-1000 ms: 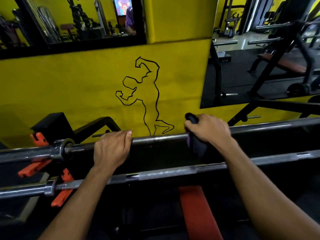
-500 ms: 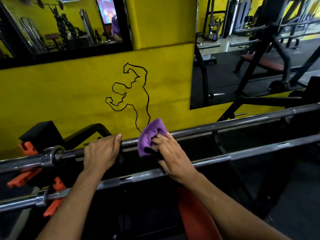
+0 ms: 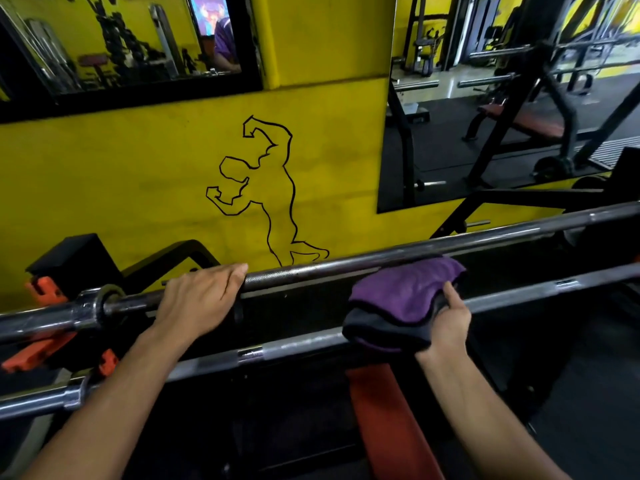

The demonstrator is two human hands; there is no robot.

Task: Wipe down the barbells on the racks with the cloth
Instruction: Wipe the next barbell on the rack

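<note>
My left hand (image 3: 199, 299) was curled over the upper barbell (image 3: 346, 266), fingers (image 3: 235, 271) pressed together on top of the knurled shaft, just right of its collar (image 3: 100, 301). My right hand (image 3: 445, 323) held the folded purple cloth (image 3: 403, 296) from beneath, one finger lying up along its right edge; the rest of those fingers sat under the fabric, so I could not tell how they were set. The cloth's far edge lay against the upper barbell, and its dark underside hung over the lower barbell (image 3: 277, 349), which ran parallel and nearer to me. Both bars ran out of view left and right. Orange hooks (image 3: 41, 289) of the rack showed at the left, partly hidden behind the bars. Under the bars lay a red bench pad (image 3: 388, 410), cut off at the bottom. The yellow wall (image 3: 138, 174) behind carried a black outline figure (image 3: 263, 188) and a mirror (image 3: 502, 98).
</note>
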